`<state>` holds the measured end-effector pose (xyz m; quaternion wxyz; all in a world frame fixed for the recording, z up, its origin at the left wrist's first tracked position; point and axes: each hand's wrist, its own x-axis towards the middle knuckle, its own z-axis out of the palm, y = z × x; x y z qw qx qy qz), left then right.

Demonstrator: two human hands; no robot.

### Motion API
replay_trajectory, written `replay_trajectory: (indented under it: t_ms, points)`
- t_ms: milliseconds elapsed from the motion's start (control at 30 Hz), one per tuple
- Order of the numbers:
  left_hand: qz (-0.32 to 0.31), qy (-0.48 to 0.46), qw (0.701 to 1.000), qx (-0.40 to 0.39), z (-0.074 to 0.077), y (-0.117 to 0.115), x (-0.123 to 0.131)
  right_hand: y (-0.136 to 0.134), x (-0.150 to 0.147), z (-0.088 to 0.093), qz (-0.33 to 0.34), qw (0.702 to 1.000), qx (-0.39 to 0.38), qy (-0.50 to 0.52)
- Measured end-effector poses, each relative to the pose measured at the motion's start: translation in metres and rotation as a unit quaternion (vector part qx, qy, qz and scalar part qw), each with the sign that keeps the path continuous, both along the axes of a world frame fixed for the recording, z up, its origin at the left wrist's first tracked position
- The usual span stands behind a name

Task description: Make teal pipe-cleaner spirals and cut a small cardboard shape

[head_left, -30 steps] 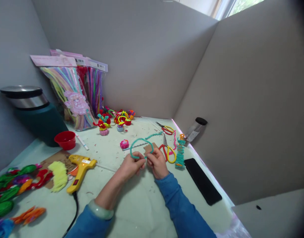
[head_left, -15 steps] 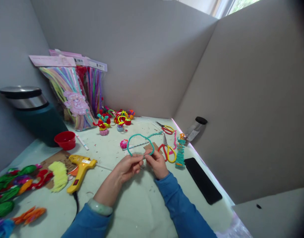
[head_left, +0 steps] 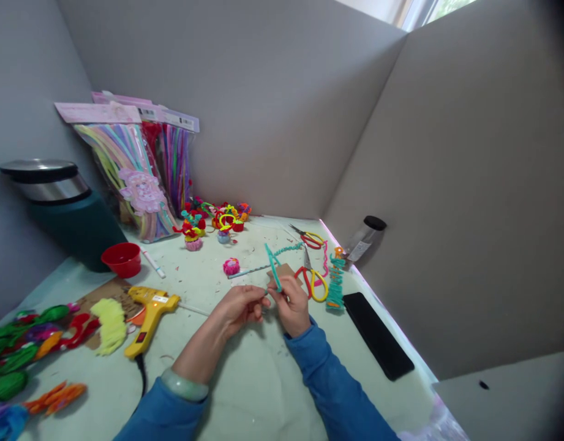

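Note:
A teal pipe cleaner (head_left: pixel 273 264), bent into a loop, rises above my fingers and is seen nearly edge-on. My right hand (head_left: pixel 291 304) is closed in a pinch on it. My left hand (head_left: pixel 241 306) pinches the pipe cleaner's end close beside the right fingertips; the exact join is hidden by the fingers. Just beyond the hands lies a piece of brown cardboard (head_left: pixel 285 271). Red-and-yellow scissors (head_left: pixel 315 284) rest to the right of it. A pink pompom-like piece (head_left: pixel 231 266) and a twisted teal strand (head_left: pixel 288 249) lie farther back.
At left lie a yellow glue gun (head_left: pixel 151 318) and a red cup (head_left: pixel 122 260), with a dark flask (head_left: pixel 70 214) behind. Bagged pipe cleaners (head_left: pixel 125 165) lean on the wall. A black phone (head_left: pixel 378 335), a teal-wrapped card (head_left: pixel 335 283) and a clear bottle (head_left: pixel 365 239) are at right.
The teal loop has turned from facing me, wide and round, to nearly edge-on. Both hands stay close together, with the right hand slightly rotated.

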<state>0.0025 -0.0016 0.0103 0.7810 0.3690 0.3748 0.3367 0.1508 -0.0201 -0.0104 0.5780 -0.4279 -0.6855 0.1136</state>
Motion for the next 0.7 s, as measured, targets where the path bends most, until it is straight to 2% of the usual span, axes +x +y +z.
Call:
replay_trajectory:
  t_ms: [167, 267, 400, 700]
  points:
    - [0.04, 0.125, 0.989, 0.068, -0.001, -0.0014, 0.0048, -0.0018, 0.001, -0.0034, 0.002, 0.997, 0.035, -0.065]
    - [0.046, 0.115, 0.988, 0.091, -0.0025, -0.0022, 0.0071, -0.0032, 0.0007, -0.0026, 0.007, 0.996, 0.043, -0.082]
    - [0.047, 0.084, 0.993, 0.066, -0.0029, -0.003, 0.0085, -0.0042, -0.0006, -0.0023, 0.003, 0.995, 0.053, -0.086]
    - [0.082, 0.11, 0.988, 0.078, -0.0043, -0.0021, 0.0088, -0.0051, -0.003, -0.0041, 0.031, 0.997, 0.018, -0.071]
